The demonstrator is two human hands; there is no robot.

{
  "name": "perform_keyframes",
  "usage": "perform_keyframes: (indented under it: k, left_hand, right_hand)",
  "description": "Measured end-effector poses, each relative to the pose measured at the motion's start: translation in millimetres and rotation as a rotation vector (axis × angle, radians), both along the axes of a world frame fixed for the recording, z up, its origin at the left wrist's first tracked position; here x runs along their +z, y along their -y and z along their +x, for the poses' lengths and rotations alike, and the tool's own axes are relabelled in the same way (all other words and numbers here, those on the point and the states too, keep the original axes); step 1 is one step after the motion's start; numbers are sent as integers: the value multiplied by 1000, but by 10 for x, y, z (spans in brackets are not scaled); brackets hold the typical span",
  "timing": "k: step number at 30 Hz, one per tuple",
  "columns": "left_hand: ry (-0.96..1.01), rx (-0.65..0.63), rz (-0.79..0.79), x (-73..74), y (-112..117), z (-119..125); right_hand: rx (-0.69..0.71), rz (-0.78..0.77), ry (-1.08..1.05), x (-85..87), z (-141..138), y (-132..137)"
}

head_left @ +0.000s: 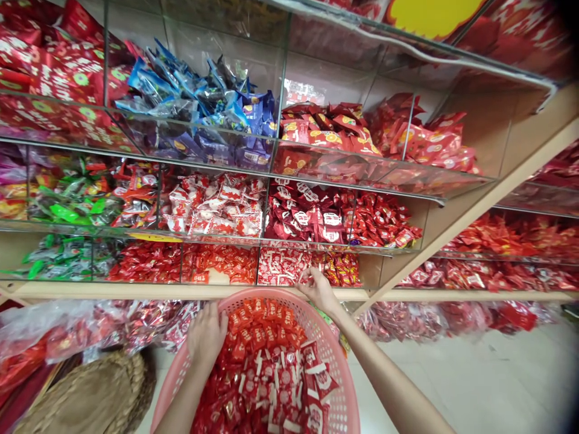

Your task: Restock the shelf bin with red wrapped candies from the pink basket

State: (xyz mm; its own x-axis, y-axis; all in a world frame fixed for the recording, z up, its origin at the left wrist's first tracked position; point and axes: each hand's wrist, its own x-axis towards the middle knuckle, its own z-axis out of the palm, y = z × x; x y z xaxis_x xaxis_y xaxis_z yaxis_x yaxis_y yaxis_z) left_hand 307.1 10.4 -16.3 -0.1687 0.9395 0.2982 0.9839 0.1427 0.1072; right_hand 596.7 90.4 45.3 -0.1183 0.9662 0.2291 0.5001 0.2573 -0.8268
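A pink plastic basket [337,386] sits below me, filled with red and white wrapped sweets [271,367]. My left hand [205,334] grips the basket's far left rim, fingers curled over the edge. My right hand [319,289] reaches past the basket's far rim into the bottom shelf bin, fingers closed around small red and white sweet packets [289,265]. What exactly sits inside the fingers is partly hidden.
Clear-fronted shelf bins [271,175] rise in tiers, holding red, blue [212,102] and green [72,199] wrapped sweets. A wooden shelf edge [136,291] runs across. Bags of sweets [67,331] and a woven basket [90,398] lie at the left. Pale floor [474,386] shows at the right.
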Motion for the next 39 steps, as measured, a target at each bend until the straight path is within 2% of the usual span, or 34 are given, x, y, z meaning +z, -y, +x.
perform_keyframes:
  k: [3,6,9,14,20,23,27,30,39]
  left_hand:
    - [4,-8,5,-16,-7,-9]
    - [-5,-11,1,-18,-11,-11]
    - [-24,-7,-3,0,-9,-5]
    - [-30,-18,-5,13,-7,-2]
    - [-33,-18,-5,5,-12,-8]
    - [-44,-19,-9,11,-10,-5]
    - [-52,-12,-11,15,-5,-1]
    - [-49,-10,-6,15,-4,-1]
    - [-33,-3,-17,35,-1,12]
  right_hand:
    - [65,-211,-407,38,-12,269]
    - [76,-325,-623,102,-20,535]
    - [70,-387,-658,87,-21,772]
    - [13,-380,-567,-84,-57,1107]
    - [-22,-485,-542,-226,-137,1351]
    - [-15,-430,-391,-282,-161,1402]
    - [9,-255,16,-335,-200,1448]
    - [30,-126,242,-343,-251,1473]
    - [157,-34,585,-345,-323,1428]
